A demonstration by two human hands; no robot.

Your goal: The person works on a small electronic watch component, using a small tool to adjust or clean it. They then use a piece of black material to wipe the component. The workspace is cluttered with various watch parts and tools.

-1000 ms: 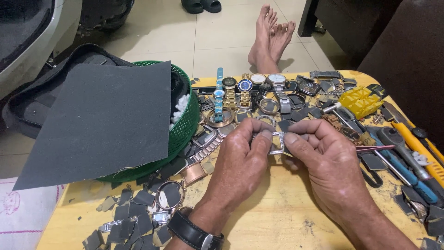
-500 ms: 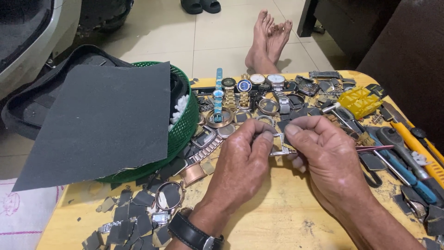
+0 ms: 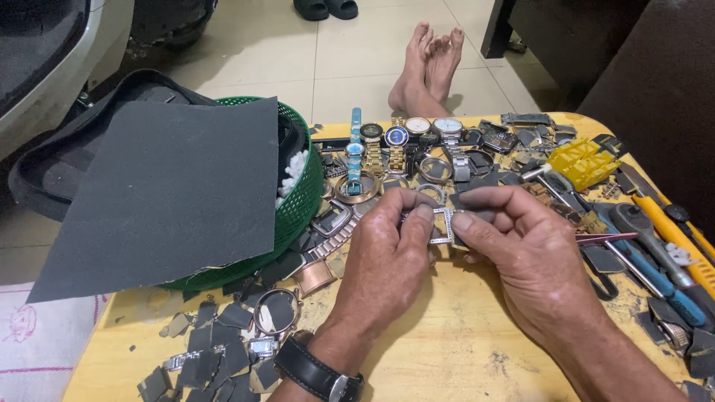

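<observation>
A small square silver watch case (image 3: 442,225) is pinched between the fingers of the left hand (image 3: 387,257) and the right hand (image 3: 532,260), held just above the yellow worktop (image 3: 447,350), near a row of watches (image 3: 402,141) and a green basket (image 3: 302,201)

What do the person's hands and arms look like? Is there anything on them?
Both arms are bare, with no sleeves and no gloves. The left hand has a wristwatch just behind it, with a wide black strap and a silver-coloured case at the edge of the picture. The right hand and its wrist have nothing on them. No rings show on the fingers.
</observation>
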